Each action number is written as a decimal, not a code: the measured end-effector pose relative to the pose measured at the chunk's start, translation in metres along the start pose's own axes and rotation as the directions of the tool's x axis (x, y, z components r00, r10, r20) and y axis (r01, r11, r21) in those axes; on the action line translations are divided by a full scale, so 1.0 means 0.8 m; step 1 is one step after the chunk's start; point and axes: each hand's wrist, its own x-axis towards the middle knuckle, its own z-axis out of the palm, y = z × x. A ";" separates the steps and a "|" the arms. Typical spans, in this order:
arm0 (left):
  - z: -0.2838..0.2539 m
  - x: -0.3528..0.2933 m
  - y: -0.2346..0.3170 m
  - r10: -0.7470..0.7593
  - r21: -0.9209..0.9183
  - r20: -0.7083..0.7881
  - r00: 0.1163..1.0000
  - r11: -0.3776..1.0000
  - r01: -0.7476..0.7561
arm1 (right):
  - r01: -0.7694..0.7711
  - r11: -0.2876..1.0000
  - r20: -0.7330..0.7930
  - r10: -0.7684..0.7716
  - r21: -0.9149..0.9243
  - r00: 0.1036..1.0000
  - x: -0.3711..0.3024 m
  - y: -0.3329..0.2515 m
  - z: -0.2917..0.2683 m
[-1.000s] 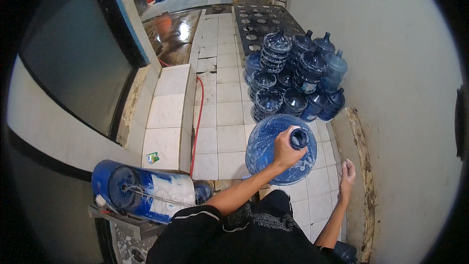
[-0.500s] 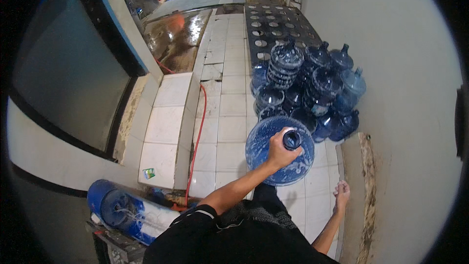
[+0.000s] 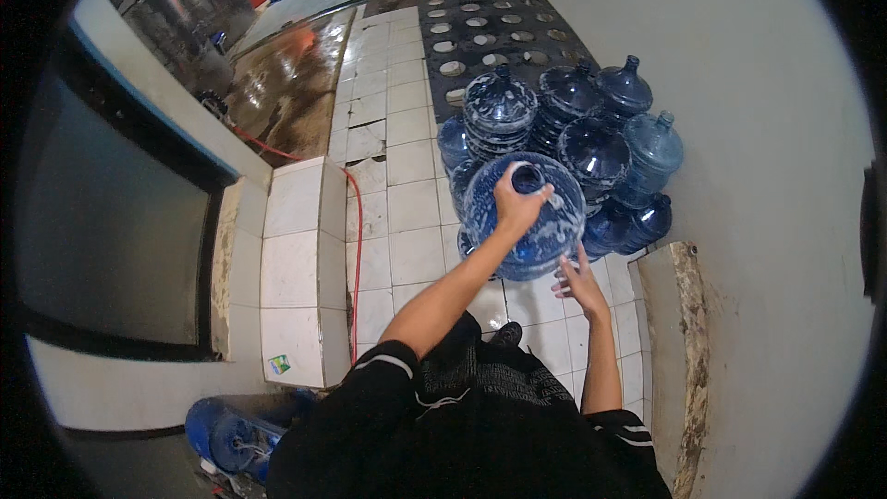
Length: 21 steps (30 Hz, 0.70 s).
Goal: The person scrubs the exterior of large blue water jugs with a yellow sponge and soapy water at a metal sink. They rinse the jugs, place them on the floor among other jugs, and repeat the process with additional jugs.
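Note:
A large blue water jug (image 3: 552, 231) streaked with white suds hangs in front of me, seen from its neck end. My left hand (image 3: 521, 204) is wrapped around the jug's neck. Close by the jug's lower right edge is my right hand (image 3: 580, 285), its fingers spread; whether a fingertip touches the wall of the jug I cannot tell. Just beyond, several more blue jugs stand stacked in layers, among them a sudsy one (image 3: 500, 111), a dark one (image 3: 594, 155) and a paler one (image 3: 654, 152). The held jug hides part of the stack.
A black board with round holes (image 3: 490, 32) lies behind the stack, along the right wall (image 3: 702, 83). At left run a tiled ledge (image 3: 294, 263) and a red hose (image 3: 358, 249). A blue drum (image 3: 222, 434) sits at lower left. The brown floor area (image 3: 286, 83) looks wet.
The held jug has moved forward and up toward the stack with my left hand on its neck. My right hand has come from the right side to near the jug, its fingers spreading.

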 end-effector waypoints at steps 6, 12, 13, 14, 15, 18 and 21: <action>0.047 0.109 -0.048 -0.043 0.016 0.060 0.997 0.999 0.042 | 0.115 0.993 -0.086 -0.118 -0.037 0.989 0.041 0.005 -0.026; 0.075 0.190 -0.142 0.022 0.157 0.144 0.989 0.987 -0.045 | -0.100 0.983 -0.532 0.166 0.151 0.830 -0.034 0.132 -0.051; 0.077 0.199 -0.157 0.020 0.076 0.205 0.979 0.996 -0.036 | -0.139 0.968 -0.605 0.239 0.208 0.760 -0.059 0.154 -0.046; 0.086 0.205 -0.167 0.013 0.070 0.221 0.975 0.997 -0.029 | -0.203 0.945 -0.665 0.324 0.256 0.673 -0.085 0.195 -0.043; 0.094 0.208 -0.165 -0.023 0.059 0.263 0.965 0.998 0.008 | -0.201 0.900 -0.697 0.427 0.386 0.576 -0.116 0.222 -0.028; 0.106 0.229 -0.178 0.026 0.024 0.281 0.959 0.999 -0.034 | -0.256 0.797 -0.693 0.602 0.547 0.397 -0.184 0.257 0.035; 0.120 0.242 -0.220 0.026 0.002 0.341 0.940 1.000 -0.029 | -0.227 0.697 -0.648 0.716 0.680 0.258 -0.239 0.300 0.109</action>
